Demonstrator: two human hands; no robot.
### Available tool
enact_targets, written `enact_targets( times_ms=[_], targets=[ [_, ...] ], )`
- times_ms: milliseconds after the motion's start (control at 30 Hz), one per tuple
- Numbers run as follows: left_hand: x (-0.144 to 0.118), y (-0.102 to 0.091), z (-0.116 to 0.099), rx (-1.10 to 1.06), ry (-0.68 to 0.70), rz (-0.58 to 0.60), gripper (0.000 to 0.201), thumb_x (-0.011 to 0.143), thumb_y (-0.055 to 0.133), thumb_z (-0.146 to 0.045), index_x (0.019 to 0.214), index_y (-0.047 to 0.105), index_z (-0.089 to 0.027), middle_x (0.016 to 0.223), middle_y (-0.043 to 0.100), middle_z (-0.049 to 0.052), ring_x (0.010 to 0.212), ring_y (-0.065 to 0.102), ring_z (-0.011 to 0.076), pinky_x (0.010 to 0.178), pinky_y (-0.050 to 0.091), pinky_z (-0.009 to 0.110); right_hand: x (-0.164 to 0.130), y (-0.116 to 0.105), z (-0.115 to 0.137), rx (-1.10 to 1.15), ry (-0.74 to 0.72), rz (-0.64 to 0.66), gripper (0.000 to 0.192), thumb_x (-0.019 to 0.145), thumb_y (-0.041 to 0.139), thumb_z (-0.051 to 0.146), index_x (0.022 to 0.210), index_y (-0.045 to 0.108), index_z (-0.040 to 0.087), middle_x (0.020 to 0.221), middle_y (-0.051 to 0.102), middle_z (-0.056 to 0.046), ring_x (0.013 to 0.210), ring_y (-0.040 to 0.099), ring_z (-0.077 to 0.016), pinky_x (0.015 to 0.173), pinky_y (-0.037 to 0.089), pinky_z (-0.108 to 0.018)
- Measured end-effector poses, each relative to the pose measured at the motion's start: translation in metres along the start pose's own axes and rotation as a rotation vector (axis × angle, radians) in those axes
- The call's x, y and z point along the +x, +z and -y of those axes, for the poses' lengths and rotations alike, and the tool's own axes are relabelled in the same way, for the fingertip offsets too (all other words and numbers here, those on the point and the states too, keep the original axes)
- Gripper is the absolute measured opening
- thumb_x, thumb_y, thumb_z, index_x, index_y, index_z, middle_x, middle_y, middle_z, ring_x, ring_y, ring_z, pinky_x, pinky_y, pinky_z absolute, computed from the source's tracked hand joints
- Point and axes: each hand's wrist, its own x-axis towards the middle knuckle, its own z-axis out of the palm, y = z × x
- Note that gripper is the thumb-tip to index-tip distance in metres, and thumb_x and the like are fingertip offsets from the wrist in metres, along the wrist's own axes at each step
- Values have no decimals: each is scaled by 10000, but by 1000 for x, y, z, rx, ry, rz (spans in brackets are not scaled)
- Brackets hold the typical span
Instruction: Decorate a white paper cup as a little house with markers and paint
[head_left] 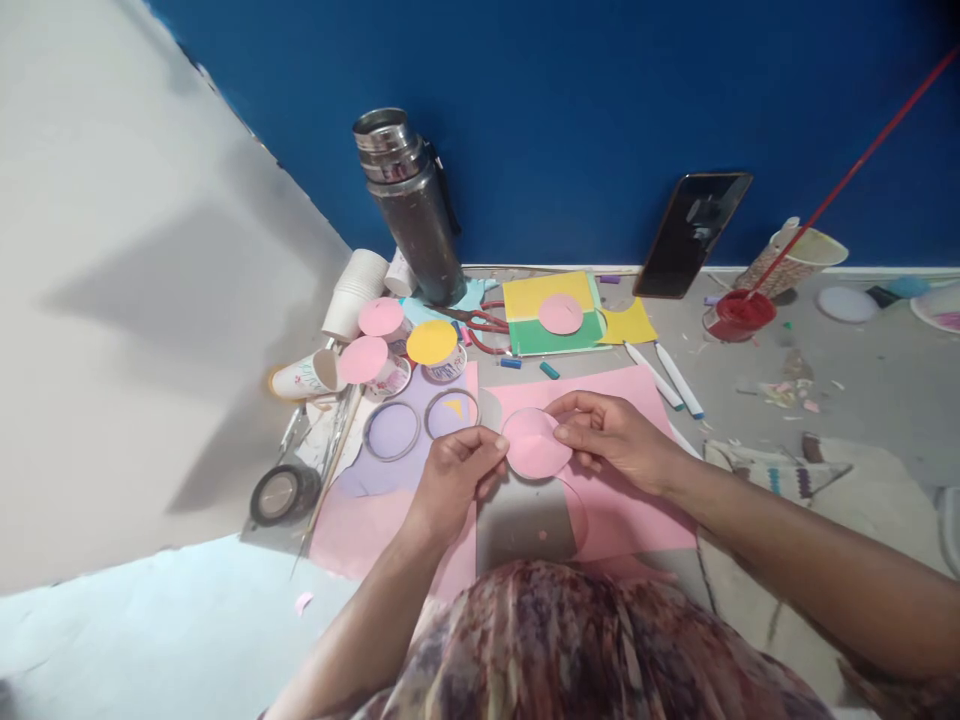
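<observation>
Between my two hands is a round pink paper disc, held up above the work surface. My left hand pinches its left edge between thumb and finger. At the disc's right edge, my right hand grips it the same way. A slit or fold line seems to run across the disc's right half. Beneath lies a pink paper sheet with a round piece cut out of its left edge. To the left, a purple paper sheet carries two rings.
Several short cups with pink and yellow paper discs stand at left, near stacked paper cups. Behind are a steel flask, red-handled scissors and a phone against the wall. Markers and a red pot are right.
</observation>
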Motion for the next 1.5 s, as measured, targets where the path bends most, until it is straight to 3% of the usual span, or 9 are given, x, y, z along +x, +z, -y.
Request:
enact_targets(
  times_ms=[267, 567, 800, 1100, 1500],
  targets=[
    [1, 2, 8, -28, -46, -23, 433, 658, 892, -476, 627, 596, -162, 482, 506, -66, 412, 343, 31, 446, 179, 191, 0, -2, 0, -109, -91, 11, 532, 800, 839, 553, 1130, 650, 181, 610, 571, 80, 534, 556, -120, 552, 438, -259],
    [0, 1, 22, -93, 0, 16, 487, 744, 876, -560, 687, 614, -154, 491, 539, -51, 426, 364, 36, 449, 214, 186, -4, 0, 0, -90, -164, -1, 475, 817, 829, 403, 1181, 613, 188, 666, 582, 82, 599, 589, -129, 605, 468, -271],
    [-2, 2, 21, -99, -26, 21, 512, 636, 970, -496, 710, 594, -157, 517, 531, -74, 438, 382, 30, 443, 205, 173, -3, -1, -1, -118, -159, 31, 479, 818, 804, 360, 1213, 598, 182, 669, 578, 87, 621, 569, -133, 627, 442, -285],
    [-1, 2, 22, -89, -25, 22, 483, 658, 961, -487, 726, 606, -166, 474, 513, -88, 420, 368, 33, 447, 202, 180, -4, 0, 1, -229, -197, 4, 421, 835, 765, 355, 1199, 628, 194, 675, 501, 95, 626, 483, -127, 620, 357, -293],
    [0, 0, 24, -52, -12, 46, 470, 691, 940, -505, 752, 623, -163, 444, 503, -85, 419, 364, 39, 463, 207, 189, -7, 3, 0, -274, -232, -32, 371, 836, 754, 330, 1169, 645, 210, 709, 486, 83, 647, 475, -130, 617, 348, -289]
  ],
)
